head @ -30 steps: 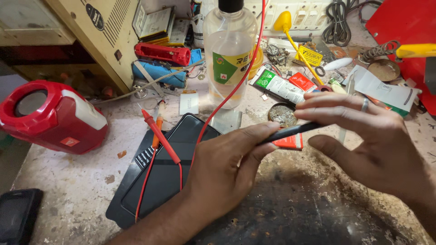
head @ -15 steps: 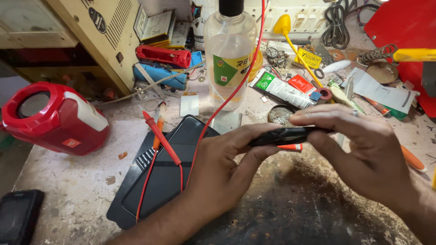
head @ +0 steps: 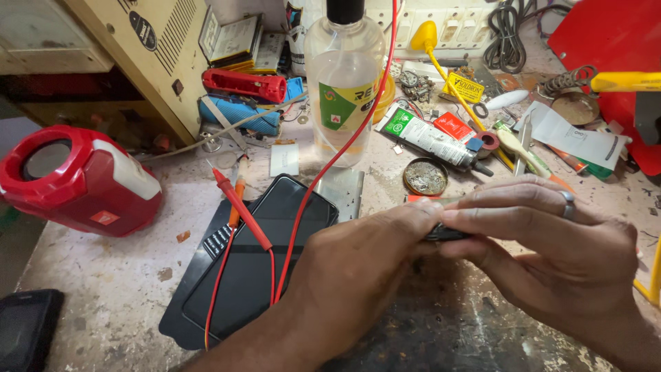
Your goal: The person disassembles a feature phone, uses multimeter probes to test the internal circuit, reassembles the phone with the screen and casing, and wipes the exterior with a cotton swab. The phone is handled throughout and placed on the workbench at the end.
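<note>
Bench: cluttered worktable (head: 103,296), stained, tools all over.
Red speaker: one (head: 76,180), far left.
Black tablet: one (head: 255,265), flat, one red probe (head: 237,203) across it.
Bottle: one (head: 342,83), clear liquid inside.
Tin: one (head: 425,177), grey residue.
Hands: my left hand (head: 358,269) and right hand (head: 551,255) meet, fingertips pinching one small dark part (head: 446,234) above the bench.

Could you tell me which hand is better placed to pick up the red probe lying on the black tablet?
Probably left: the left hand sits right beside the red probe; the right hand is across on the far side.
</note>
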`<state>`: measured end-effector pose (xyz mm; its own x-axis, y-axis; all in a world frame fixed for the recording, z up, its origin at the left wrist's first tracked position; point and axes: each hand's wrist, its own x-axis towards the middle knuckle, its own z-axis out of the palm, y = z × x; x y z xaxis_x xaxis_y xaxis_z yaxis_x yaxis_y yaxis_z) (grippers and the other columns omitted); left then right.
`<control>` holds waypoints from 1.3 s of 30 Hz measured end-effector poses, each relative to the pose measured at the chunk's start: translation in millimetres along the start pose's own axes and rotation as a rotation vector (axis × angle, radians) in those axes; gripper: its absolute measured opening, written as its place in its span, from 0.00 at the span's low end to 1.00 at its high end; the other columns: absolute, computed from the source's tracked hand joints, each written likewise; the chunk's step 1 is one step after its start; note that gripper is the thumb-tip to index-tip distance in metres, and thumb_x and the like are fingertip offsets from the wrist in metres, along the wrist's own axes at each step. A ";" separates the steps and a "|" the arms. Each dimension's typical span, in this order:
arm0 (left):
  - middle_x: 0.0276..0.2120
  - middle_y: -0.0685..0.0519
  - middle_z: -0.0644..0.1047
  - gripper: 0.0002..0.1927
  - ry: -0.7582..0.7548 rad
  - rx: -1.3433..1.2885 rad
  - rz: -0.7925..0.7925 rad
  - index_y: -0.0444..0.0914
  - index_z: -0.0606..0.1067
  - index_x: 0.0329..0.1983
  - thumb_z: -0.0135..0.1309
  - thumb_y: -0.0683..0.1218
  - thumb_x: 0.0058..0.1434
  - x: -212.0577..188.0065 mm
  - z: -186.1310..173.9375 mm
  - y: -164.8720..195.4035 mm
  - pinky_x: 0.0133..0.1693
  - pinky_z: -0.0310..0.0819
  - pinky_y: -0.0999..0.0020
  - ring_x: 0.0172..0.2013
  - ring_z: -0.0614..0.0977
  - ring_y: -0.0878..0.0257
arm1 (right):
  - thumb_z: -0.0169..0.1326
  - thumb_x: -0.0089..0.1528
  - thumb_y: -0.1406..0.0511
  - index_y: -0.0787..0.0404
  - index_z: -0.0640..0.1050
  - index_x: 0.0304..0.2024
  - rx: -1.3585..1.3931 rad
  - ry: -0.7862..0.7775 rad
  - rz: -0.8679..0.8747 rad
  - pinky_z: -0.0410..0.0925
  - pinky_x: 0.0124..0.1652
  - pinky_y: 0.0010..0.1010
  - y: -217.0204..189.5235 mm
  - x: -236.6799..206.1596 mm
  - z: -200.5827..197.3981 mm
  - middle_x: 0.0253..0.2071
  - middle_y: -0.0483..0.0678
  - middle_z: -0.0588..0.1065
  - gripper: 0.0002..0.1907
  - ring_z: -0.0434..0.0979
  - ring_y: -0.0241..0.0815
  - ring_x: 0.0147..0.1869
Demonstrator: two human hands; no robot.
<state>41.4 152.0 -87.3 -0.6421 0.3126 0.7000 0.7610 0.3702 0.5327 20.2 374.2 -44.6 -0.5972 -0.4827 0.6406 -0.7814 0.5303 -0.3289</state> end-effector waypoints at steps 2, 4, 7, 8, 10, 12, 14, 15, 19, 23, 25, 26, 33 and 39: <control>0.50 0.46 0.81 0.28 0.022 -0.146 -0.147 0.39 0.70 0.63 0.63 0.39 0.60 2.3 0.6 -1.7 0.47 0.81 0.62 0.50 0.86 0.53 | 0.67 0.56 0.67 0.61 0.82 0.43 0.092 0.037 0.137 0.76 0.49 0.30 0.3 -0.9 0.3 0.44 0.48 0.83 0.13 0.85 0.38 0.49; 0.50 0.45 0.81 0.27 0.071 -0.215 -0.151 0.39 0.70 0.63 0.63 0.40 0.61 3.2 0.9 -3.2 0.49 0.80 0.62 0.51 0.85 0.53 | 0.66 0.57 0.66 0.62 0.81 0.42 0.227 0.053 0.212 0.77 0.49 0.30 1.4 -0.3 -0.3 0.46 0.49 0.82 0.12 0.84 0.37 0.51; 0.54 0.44 0.80 0.21 0.127 -0.180 -0.023 0.39 0.71 0.62 0.59 0.36 0.66 1.8 -2.5 -7.1 0.59 0.80 0.62 0.58 0.83 0.52 | 0.63 0.57 0.65 0.62 0.79 0.43 0.434 0.038 0.221 0.78 0.52 0.30 5.1 4.6 1.4 0.47 0.49 0.81 0.12 0.83 0.36 0.53; 0.55 0.45 0.80 0.21 0.108 -0.172 -0.030 0.39 0.71 0.62 0.60 0.37 0.68 0.3 -2.9 -6.9 0.61 0.81 0.63 0.58 0.84 0.54 | 0.63 0.57 0.65 0.61 0.79 0.44 0.450 0.029 0.226 0.79 0.52 0.30 5.8 6.0 1.7 0.47 0.49 0.81 0.13 0.83 0.37 0.53; 0.56 0.47 0.80 0.21 0.075 -0.144 -0.024 0.39 0.71 0.64 0.60 0.37 0.68 -0.9 -2.1 -7.1 0.62 0.81 0.64 0.60 0.84 0.54 | 0.64 0.56 0.64 0.61 0.80 0.45 0.346 -0.003 0.171 0.78 0.52 0.29 5.1 6.6 -0.1 0.47 0.49 0.81 0.15 0.84 0.38 0.53; 0.58 0.46 0.79 0.24 0.044 -0.089 0.000 0.39 0.71 0.66 0.59 0.36 0.67 -2.7 -4.0 -6.7 0.61 0.80 0.63 0.62 0.83 0.52 | 0.66 0.54 0.64 0.61 0.82 0.45 0.119 -0.044 0.048 0.77 0.52 0.28 2.8 4.3 -1.7 0.46 0.49 0.82 0.17 0.84 0.39 0.53; 0.58 0.47 0.79 0.24 0.038 -0.045 0.000 0.39 0.71 0.65 0.60 0.37 0.66 -2.6 -3.6 -5.3 0.60 0.80 0.62 0.61 0.83 0.51 | 0.66 0.54 0.65 0.60 0.82 0.45 0.108 -0.042 0.066 0.77 0.51 0.27 2.0 1.2 -1.7 0.46 0.48 0.82 0.16 0.84 0.39 0.52; 0.57 0.47 0.79 0.24 0.034 -0.025 -0.001 0.38 0.71 0.65 0.60 0.37 0.66 -2.2 -2.9 -4.1 0.60 0.79 0.62 0.60 0.82 0.51 | 0.66 0.55 0.65 0.60 0.82 0.45 0.102 -0.041 0.076 0.77 0.51 0.27 1.8 -0.8 -1.7 0.46 0.48 0.82 0.15 0.85 0.39 0.51; 0.53 0.47 0.80 0.24 0.059 0.069 0.053 0.38 0.71 0.62 0.60 0.37 0.63 2.0 -1.8 -2.8 0.58 0.80 0.61 0.57 0.83 0.52 | 0.66 0.58 0.66 0.59 0.83 0.43 0.050 0.005 0.131 0.77 0.48 0.27 0.6 -10.6 3.6 0.44 0.47 0.83 0.11 0.86 0.37 0.48; 0.51 0.44 0.79 0.27 0.128 0.103 0.041 0.36 0.71 0.62 0.64 0.45 0.60 5.5 -1.5 -7.5 0.53 0.77 0.58 0.53 0.82 0.48 | 0.61 0.62 0.66 0.61 0.80 0.45 0.217 0.059 0.190 0.78 0.44 0.29 9.8 -7.6 4.8 0.46 0.49 0.82 0.10 0.86 0.38 0.50; 0.51 0.44 0.80 0.26 0.140 0.045 0.010 0.36 0.72 0.60 0.64 0.47 0.59 5.4 -2.7 -11.3 0.51 0.78 0.58 0.52 0.83 0.48 | 0.57 0.64 0.65 0.62 0.77 0.47 0.407 0.040 0.262 0.79 0.46 0.32 16.3 -2.9 -0.5 0.48 0.50 0.81 0.10 0.86 0.40 0.53; 0.52 0.46 0.81 0.23 0.124 -0.021 -0.021 0.38 0.74 0.61 0.64 0.46 0.64 5.1 -3.4 -13.5 0.52 0.80 0.61 0.52 0.85 0.51 | 0.55 0.65 0.65 0.62 0.76 0.48 0.528 0.015 0.273 0.80 0.50 0.35 20.4 0.6 -4.4 0.49 0.51 0.81 0.11 0.85 0.42 0.56; 0.51 0.49 0.83 0.18 0.123 0.042 -0.032 0.41 0.76 0.60 0.62 0.44 0.69 0.1 -2.0 -13.7 0.51 0.82 0.65 0.51 0.87 0.57 | 0.63 0.58 0.67 0.66 0.72 0.56 0.416 -0.124 0.128 0.72 0.62 0.43 24.0 5.4 -4.5 0.55 0.54 0.77 0.25 0.77 0.49 0.63; 0.49 0.51 0.83 0.17 0.077 0.104 -0.064 0.41 0.78 0.58 0.63 0.44 0.66 0.0 1.0 -7.4 0.47 0.82 0.65 0.48 0.87 0.57 | 0.64 0.57 0.69 0.63 0.83 0.43 0.165 -0.112 0.121 0.79 0.53 0.31 24.8 2.4 6.4 0.46 0.49 0.84 0.11 0.86 0.42 0.53</control>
<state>35.7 150.1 -91.7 -0.6772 0.2189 0.7025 0.7024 0.4769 0.5285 -1.8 381.8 -55.6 -0.6974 -0.5019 0.5117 -0.7165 0.4719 -0.5137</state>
